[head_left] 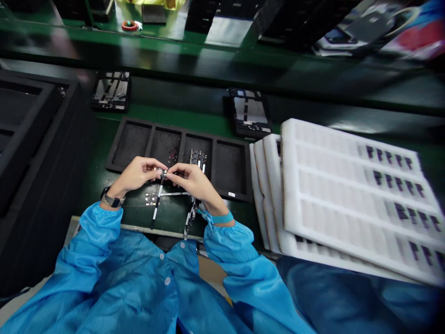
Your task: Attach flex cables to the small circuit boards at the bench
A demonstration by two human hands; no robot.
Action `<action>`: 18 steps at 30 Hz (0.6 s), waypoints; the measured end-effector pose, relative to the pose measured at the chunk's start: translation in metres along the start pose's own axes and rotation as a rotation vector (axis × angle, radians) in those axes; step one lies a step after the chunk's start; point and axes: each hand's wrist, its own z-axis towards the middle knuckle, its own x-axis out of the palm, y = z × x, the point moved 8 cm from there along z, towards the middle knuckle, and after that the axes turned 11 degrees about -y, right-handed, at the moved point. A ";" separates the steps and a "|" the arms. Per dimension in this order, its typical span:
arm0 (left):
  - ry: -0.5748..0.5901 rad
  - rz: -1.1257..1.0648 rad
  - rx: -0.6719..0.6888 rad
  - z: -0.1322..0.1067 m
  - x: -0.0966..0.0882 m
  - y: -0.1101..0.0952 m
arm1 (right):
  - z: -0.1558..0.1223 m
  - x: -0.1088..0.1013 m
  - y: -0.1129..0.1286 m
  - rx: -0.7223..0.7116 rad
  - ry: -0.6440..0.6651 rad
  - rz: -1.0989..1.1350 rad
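My left hand (139,174) and my right hand (196,183) meet in front of a black foam tray (116,144). Both pinch a small circuit board (160,174) between thumb and fingertips, the left at its left side and the right at its right end. From the board a black-and-white flex strip (157,204) hangs down toward the table edge. Another small board (150,199) lies on the green table, with a pale strip running right from it. Below my right hand more flex strips (189,218) reach the table edge. Several boards (197,156) rest in the tray's third compartment.
White foam trays (290,185) holding small black parts are stacked at the right. Large black foam trays (74,139) stand at the left. Two black holders with metallic plates, one left (111,90) and one right (249,111), sit behind. A red tape roll (129,26) is on the shelf.
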 end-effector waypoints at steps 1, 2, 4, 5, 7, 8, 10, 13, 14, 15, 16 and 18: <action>0.001 -0.004 0.000 0.000 0.000 0.000 | 0.000 0.000 -0.001 0.008 0.006 0.009; 0.002 -0.008 0.001 0.000 0.001 0.000 | 0.001 0.000 -0.002 0.013 0.010 0.015; 0.002 -0.011 0.000 0.001 0.001 0.000 | 0.001 0.000 -0.003 0.021 0.014 0.021; 0.002 -0.009 0.000 0.001 0.001 0.001 | 0.002 0.001 -0.004 0.024 0.015 0.021; 0.003 -0.003 0.002 0.000 0.002 0.001 | 0.002 0.001 -0.005 0.033 0.018 0.019; 0.005 0.002 0.003 0.000 0.002 0.001 | 0.002 0.002 -0.006 0.040 0.020 0.018; 0.010 0.008 -0.001 0.000 0.003 0.001 | 0.003 0.003 -0.007 0.060 0.029 0.021; 0.026 0.003 -0.013 -0.001 0.005 0.003 | 0.002 0.003 -0.009 0.090 0.052 0.038; 0.030 -0.001 -0.014 -0.001 0.005 0.003 | 0.002 0.003 -0.010 0.099 0.059 0.047; 0.034 -0.006 -0.013 -0.001 0.006 0.003 | 0.002 0.003 -0.010 0.106 0.066 0.055; 0.036 -0.010 -0.010 -0.001 0.006 0.003 | 0.002 0.004 -0.011 0.114 0.071 0.063; 0.037 -0.019 -0.005 -0.001 0.007 0.004 | 0.002 0.004 -0.012 0.129 0.075 0.076</action>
